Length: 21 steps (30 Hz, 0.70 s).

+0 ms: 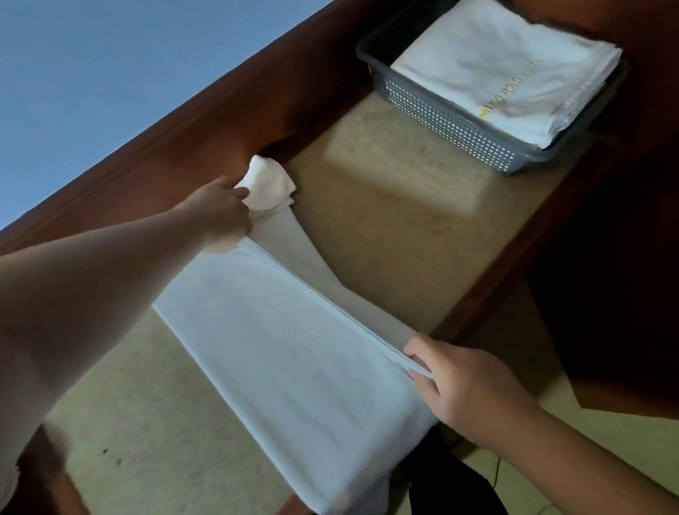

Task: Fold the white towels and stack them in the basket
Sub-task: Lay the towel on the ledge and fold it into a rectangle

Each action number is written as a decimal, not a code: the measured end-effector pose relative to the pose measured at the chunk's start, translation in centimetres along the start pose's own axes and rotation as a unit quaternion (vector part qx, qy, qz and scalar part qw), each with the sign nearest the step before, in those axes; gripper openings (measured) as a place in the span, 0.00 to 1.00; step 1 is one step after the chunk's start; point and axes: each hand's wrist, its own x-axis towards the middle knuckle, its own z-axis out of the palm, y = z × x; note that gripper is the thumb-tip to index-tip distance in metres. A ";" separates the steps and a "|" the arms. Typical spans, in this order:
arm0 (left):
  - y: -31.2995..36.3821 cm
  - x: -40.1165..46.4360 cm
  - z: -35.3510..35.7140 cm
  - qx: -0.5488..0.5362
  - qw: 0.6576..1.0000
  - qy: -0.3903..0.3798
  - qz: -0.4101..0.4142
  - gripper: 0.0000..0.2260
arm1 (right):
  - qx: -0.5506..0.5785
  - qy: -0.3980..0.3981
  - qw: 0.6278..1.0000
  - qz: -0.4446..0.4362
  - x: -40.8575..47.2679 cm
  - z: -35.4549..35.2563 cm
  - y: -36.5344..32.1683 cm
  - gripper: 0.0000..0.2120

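A white towel (pixel 280 355) is stretched lengthwise between my hands, folded over so its long edges lie together, with the lower part hanging past the table's near edge. My left hand (pixel 220 214) grips the far end, where a bunched corner sticks out. My right hand (pixel 457 386) pinches the near end of the doubled edges. A grey perforated basket (pixel 453 126) stands at the upper right and holds a stack of folded white towels (pixel 510 69), the top one with printed lettering.
The table has a beige top (pixel 400 220) with a reddish-brown wooden frame (pixel 183 147). A blue wall lies beyond the far edge. Dark clothing shows below the towel, and pale floor at the lower right.
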 end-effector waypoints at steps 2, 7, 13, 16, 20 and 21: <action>0.6 -1.8 1.6 -0.167 0.982 0.056 -0.066 0.14 | -0.012 -0.003 1.000 0.002 -0.6 0.7 -1.7 0.04; 1.4 -4.6 5.7 -0.160 0.975 0.083 -0.134 0.08 | -0.018 -0.019 1.000 0.004 -1.8 2.2 -4.6 0.10; 5.7 -7.1 10.0 -0.321 0.917 0.070 -0.225 0.10 | -0.011 -0.102 0.995 -0.011 -2.8 5.2 -8.1 0.17; 8.3 -7.4 11.6 -0.387 0.887 0.025 -0.249 0.12 | -0.010 -0.145 0.989 -0.014 -3.3 7.4 -9.0 0.21; 11.2 -8.0 13.4 -0.456 0.844 0.001 -0.284 0.13 | 0.007 -0.189 0.981 -0.038 -3.5 9.6 -10.0 0.23; 11.9 -7.4 14.2 -0.489 0.824 0.007 -0.285 0.15 | 0.011 -0.187 0.981 -0.046 -3.5 10.2 -10.1 0.23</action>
